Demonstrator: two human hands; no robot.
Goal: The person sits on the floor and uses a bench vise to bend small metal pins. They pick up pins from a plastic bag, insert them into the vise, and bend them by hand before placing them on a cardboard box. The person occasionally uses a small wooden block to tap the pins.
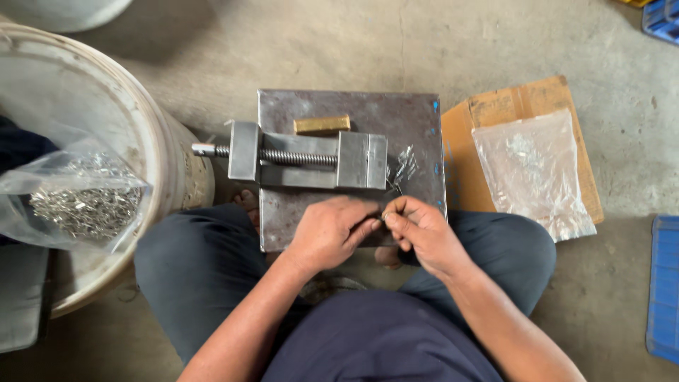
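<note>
My left hand [331, 232] and my right hand [420, 231] meet over the near edge of a grey steel plate [417, 117]. Their fingertips pinch a small metal piece [384, 214] between them. A steel vise [305, 160] with a threaded screw lies across the plate just beyond my hands. A few small shiny metal pieces [404, 168] lie beside the vise's right jaw. A brass-coloured bar [322, 124] rests behind the vise.
A white bucket [152, 134] at left holds a clear bag of small metal parts [85, 205]. At right, another clear bag [532, 170] lies on flat cardboard [520, 99]. Blue crates [665, 283] stand at the right edge. My knees flank the plate.
</note>
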